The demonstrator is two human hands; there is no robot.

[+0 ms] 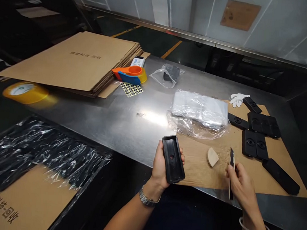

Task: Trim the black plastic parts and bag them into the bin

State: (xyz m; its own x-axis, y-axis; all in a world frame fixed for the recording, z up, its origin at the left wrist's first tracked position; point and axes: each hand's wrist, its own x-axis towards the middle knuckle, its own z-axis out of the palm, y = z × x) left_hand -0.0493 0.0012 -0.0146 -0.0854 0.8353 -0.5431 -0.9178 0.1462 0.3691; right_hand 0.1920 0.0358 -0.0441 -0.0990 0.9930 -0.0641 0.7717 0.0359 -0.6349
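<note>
The left hand [160, 165] has its grip closed around a black case [172, 164], held hollow side up over the near edge of the table [116, 119]. The right hand [240, 184] pinches a thin blade [231, 170], tip pointing away. The blade is near the case but does not touch it.

Both hands hover at the front of a cardboard mat [199, 171]. A pale wedge [212, 157] lies on the mat between them, with fine shavings scattered about it. More black cases [254, 142] lie to the right on the mat, and one long one sits apart at its near corner. The pictures do not show which of these have been worked.

The shavings suggest some scraping is done. The case in hand looks not yet started, and nothing is packed yet. A stack of clear bags [199, 109] waits behind the mat.
</note>
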